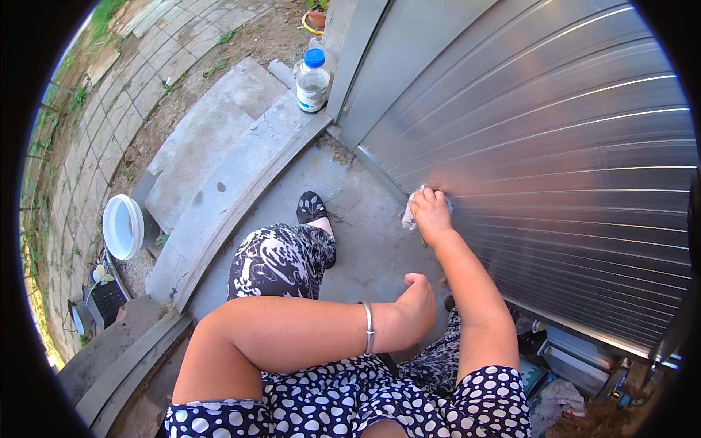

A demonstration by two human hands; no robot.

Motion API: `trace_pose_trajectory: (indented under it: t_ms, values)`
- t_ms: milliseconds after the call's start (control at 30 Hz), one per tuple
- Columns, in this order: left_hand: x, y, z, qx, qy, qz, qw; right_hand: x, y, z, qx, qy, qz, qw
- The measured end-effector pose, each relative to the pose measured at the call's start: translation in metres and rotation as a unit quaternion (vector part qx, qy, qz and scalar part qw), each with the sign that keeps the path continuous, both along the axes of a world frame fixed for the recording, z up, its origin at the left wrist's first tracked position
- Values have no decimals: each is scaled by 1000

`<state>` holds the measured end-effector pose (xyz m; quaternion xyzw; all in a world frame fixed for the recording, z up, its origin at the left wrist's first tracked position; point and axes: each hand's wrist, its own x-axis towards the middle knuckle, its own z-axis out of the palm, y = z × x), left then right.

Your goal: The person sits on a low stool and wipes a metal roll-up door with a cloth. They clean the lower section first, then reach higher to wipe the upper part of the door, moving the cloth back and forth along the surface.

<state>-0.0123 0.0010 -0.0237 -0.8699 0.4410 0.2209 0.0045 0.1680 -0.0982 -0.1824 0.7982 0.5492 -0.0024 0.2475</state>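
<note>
A crumpled whitish cloth (pixel 408 216) is bunched under my right hand (pixel 432 213), whose fingers press it against the lower part of a ribbed silver metal door panel (pixel 540 146). My left hand (pixel 416 310), with a silver bangle (pixel 369 328) at the wrist, hovers bent in front of my body, near the right forearm and apart from the panel. Its thumb shows, but the other fingers curl down out of sight, so whether it holds anything is hidden.
On the concrete step (pixel 241 160) by the door frame stands a clear bottle with a blue cap (pixel 314 80). A white bucket (pixel 123 228) lies tilted beside the step. My foot in a black shoe (pixel 312 208) rests on the concrete floor. Assorted clutter (pixel 577 365) lies at lower right.
</note>
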Motion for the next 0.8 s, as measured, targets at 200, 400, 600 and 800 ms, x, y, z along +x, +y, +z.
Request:
trace_pose_trajectory:
  t_ms: [200,400,600,800]
  values:
    - [5,-6,-4,-27,-10,13,999,-13,36,181,220,-124,17,967]
    - [11,-3,-8,-26,-30,50,998,-7,19,379,333,-365,42,868]
    - [16,-8,-10,-27,-1,41,999,7,4,385,386,-395,84,830]
    - [11,0,-9,3,11,40,999,0,60,257,321,-277,62,903]
